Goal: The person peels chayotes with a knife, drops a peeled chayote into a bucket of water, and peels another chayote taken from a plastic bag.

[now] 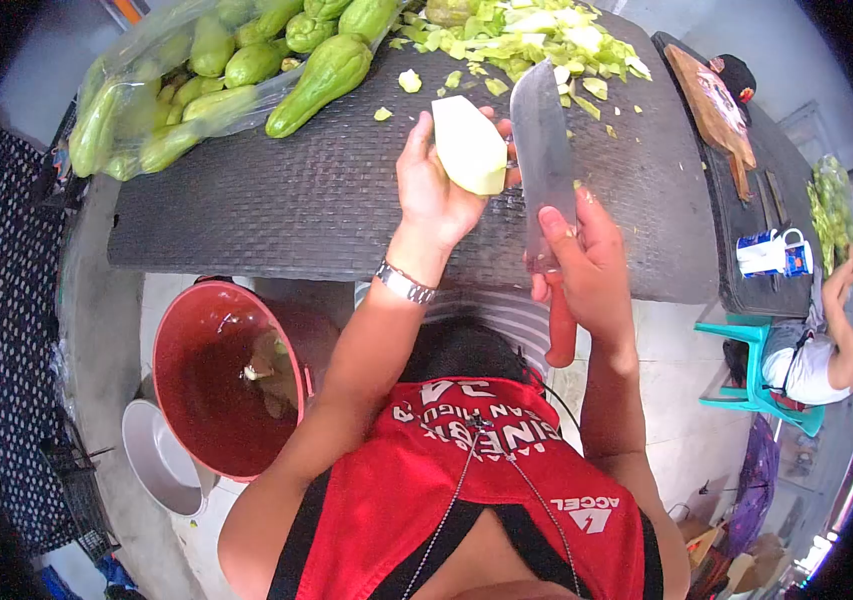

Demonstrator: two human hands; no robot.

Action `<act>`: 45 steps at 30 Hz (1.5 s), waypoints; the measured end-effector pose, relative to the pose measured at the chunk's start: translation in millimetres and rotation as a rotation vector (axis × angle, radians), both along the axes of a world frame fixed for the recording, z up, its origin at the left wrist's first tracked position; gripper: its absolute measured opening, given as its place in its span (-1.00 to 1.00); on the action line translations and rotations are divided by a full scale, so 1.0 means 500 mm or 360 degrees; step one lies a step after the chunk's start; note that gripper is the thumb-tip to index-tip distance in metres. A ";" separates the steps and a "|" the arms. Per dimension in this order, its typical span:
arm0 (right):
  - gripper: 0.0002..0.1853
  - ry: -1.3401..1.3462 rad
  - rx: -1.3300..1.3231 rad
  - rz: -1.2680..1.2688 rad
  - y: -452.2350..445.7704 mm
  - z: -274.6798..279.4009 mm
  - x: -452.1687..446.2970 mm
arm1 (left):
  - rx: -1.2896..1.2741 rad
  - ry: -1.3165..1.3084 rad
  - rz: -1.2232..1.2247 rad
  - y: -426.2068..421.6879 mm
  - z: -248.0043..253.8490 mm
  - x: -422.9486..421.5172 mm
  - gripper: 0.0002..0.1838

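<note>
A peeled, pale green chayote (pixel 470 147) rests in my left hand (pixel 436 195), with the fingers curled round its far side. My right hand (pixel 591 255) grips a large knife by its reddish handle, thumb laid near the base of the blade. The wide knife blade (pixel 543 135) points away from me, just right of the chayote and apart from its pale face. Beyond the blade lies a heap of green peelings (pixel 516 40) on the dark woven-pattern table (pixel 276 215). Unpeeled chayotes (pixel 321 85) lie at the far left, many inside a clear plastic bag (pixel 181 100).
Below the table's left front stands a red bucket (pixel 171 390) with some pieces inside, beside a pale basin (pixel 151 455). At the right, a second table holds a wooden board (pixel 701 95) and a mug (pixel 791 252). Another person (pixel 811 360) sits there on a teal chair (pixel 746 375).
</note>
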State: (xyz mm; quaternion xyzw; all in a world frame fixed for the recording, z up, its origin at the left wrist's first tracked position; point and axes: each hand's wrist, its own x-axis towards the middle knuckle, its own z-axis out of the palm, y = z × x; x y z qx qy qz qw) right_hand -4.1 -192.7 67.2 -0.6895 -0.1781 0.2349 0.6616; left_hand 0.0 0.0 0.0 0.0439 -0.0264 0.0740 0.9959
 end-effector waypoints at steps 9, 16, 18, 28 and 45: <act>-0.82 -0.0295 -0.0433 -0.0057 0.011 0.008 -0.004 | 0.0622 0.0391 0.0471 -0.013 0.040 -0.007 -0.41; -0.81 -0.0325 -0.0523 0.0052 0.019 -0.007 -0.011 | 0.0798 0.0304 0.0458 0.010 0.063 -0.036 -0.42; -0.80 -0.0327 -0.0549 0.0064 0.018 -0.004 -0.017 | 0.0837 0.0273 0.0459 0.012 0.060 -0.035 -0.42; -0.79 -0.0324 -0.0561 0.0028 0.013 -0.015 -0.042 | 0.1095 0.0412 0.0569 0.027 0.053 -0.036 -0.47; -0.79 -0.0284 -0.0422 0.0117 0.028 -0.029 -0.037 | 0.1184 0.0556 0.0651 -0.019 0.062 -0.044 -0.41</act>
